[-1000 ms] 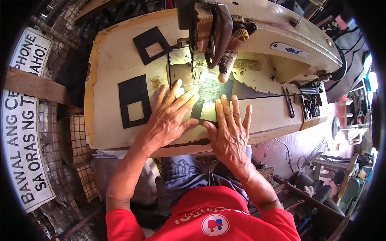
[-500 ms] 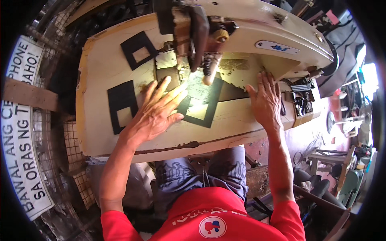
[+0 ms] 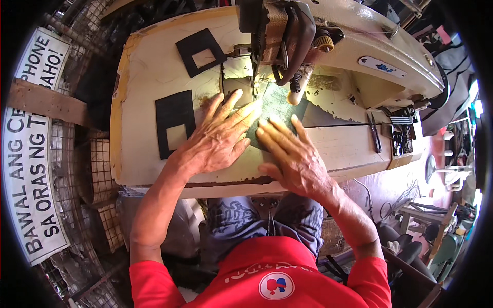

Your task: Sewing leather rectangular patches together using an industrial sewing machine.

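Under the lit needle area of the sewing machine (image 3: 349, 46) lies a dark textured piece (image 3: 285, 100), partly hidden by my hands. My left hand (image 3: 215, 143) is open and palm down, its fingertips near the presser foot (image 3: 255, 87) at the piece's left side. My right hand (image 3: 295, 159) also lies palm down, fingers extended on the lower part of the piece. To the left on the pale tabletop (image 3: 133, 128) are two flat black pieces with rectangular cut-outs, one higher up (image 3: 201, 40) and one lower (image 3: 172, 108).
Scissors (image 3: 374, 136) and a cluster of small metal tools (image 3: 403, 136) sit at the table's right. A wire mesh partition (image 3: 102, 174) with a sign (image 3: 36, 195) and wooden board (image 3: 51, 100) stands at the left. Cables and stacked clutter fill the floor area at right.
My right hand was out to the right, beside the machine arm, half a second ago; it is now back on the dark piece. My left hand stays near the presser foot.
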A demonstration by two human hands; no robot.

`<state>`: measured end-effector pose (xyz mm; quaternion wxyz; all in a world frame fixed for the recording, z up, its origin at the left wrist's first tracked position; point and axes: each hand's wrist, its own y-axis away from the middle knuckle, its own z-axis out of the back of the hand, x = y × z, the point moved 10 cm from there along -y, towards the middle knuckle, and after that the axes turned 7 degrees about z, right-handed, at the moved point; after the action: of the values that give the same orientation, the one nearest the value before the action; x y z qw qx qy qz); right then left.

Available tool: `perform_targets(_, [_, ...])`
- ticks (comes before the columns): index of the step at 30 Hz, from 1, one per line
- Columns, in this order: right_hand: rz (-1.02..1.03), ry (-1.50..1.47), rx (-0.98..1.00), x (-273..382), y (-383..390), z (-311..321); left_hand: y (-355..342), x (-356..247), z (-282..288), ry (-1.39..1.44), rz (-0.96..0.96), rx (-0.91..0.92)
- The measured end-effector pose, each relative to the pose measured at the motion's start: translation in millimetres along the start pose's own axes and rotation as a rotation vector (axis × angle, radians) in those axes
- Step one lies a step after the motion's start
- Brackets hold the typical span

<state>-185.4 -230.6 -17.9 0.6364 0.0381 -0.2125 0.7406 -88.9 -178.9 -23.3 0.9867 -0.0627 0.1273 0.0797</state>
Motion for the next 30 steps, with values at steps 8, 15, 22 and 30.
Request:
perform_targets(8, [-0.075, 0.092, 0.012, -11.9, -2.1, -0.5, 1.1, 2.8, -3.8, -0.014, -0.008, 0.041])
perform_targets(15, [0.024, 0.045, 0.011, 12.7, -0.2, -1.6, 1.1, 3.4, -3.0, -0.006, 0.010, 0.050])
perform_targets(22, [-0.180, 0.116, -0.135, -37.7, 52.7, 40.7, -3.8, 3.0, -2.3, -0.023, -0.052, 0.075])
perform_targets(30, [-0.446, 0.555, -0.171, -133.6, 81.0, 66.6, -3.0, 3.0, 25.8, -0.122, 0.154, -0.408])
